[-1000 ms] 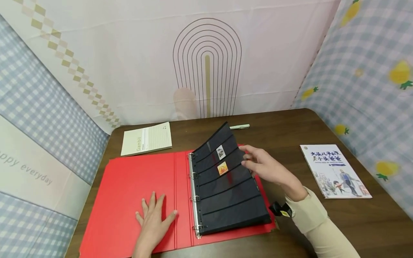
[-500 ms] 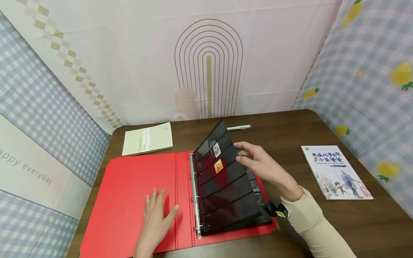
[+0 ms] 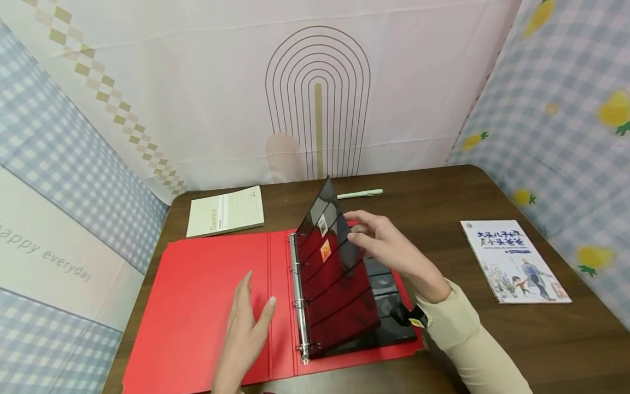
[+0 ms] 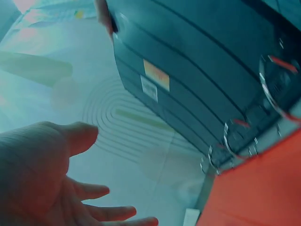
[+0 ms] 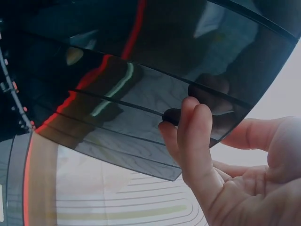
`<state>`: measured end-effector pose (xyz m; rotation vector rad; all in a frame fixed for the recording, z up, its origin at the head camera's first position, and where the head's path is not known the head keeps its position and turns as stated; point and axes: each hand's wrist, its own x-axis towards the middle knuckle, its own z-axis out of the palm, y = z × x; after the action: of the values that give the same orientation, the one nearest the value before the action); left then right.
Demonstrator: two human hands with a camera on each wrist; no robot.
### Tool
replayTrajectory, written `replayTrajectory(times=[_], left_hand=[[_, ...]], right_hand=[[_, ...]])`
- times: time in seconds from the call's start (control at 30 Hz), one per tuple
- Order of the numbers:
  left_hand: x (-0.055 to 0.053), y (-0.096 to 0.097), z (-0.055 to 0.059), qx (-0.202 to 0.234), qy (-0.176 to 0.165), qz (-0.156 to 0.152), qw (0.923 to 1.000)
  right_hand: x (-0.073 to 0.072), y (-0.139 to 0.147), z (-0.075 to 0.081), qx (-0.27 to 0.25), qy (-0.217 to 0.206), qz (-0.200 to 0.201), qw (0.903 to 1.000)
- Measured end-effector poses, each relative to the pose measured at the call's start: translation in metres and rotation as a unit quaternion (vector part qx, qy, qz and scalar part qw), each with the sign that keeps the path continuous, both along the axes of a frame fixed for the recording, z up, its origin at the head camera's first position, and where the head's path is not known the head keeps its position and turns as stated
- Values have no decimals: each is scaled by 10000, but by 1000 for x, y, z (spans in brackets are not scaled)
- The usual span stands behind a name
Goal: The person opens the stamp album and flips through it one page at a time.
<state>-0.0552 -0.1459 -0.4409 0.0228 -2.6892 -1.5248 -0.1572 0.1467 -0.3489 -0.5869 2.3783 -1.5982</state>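
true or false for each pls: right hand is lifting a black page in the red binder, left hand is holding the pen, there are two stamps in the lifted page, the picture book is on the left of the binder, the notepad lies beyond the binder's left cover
1. The right hand lifts a black page of the red binder. True.
2. The left hand holds the pen. False: it rests open on the binder's left cover; the pen lies untouched on the table beyond the binder.
3. The lifted page carries two stamps. True.
4. The picture book lies left of the binder. False: it lies to its right.
5. The notepad lies beyond the binder's left cover. True.
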Motion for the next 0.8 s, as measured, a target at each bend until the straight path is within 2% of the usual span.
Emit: replayTrajectory(times=[0.17, 0.27, 0.53, 0.6, 0.8], left_hand=[[-2, 10, 9, 562, 455, 39, 9974], [-3, 15, 14, 757, 678, 4, 9948], [-2, 25, 22, 877, 691, -143, 9936], [-3, 28, 24, 925, 794, -204, 9923], [-7, 42, 41, 991, 1116, -555, 9872]], right_hand=[[1, -11, 7, 37, 130, 61, 9999], [2, -19, 11, 37, 113, 29, 9999], [2, -34, 14, -24, 220, 74, 9997], [2, -37, 15, -59, 258, 113, 9996], [4, -48, 19, -130, 227, 175, 9995]])
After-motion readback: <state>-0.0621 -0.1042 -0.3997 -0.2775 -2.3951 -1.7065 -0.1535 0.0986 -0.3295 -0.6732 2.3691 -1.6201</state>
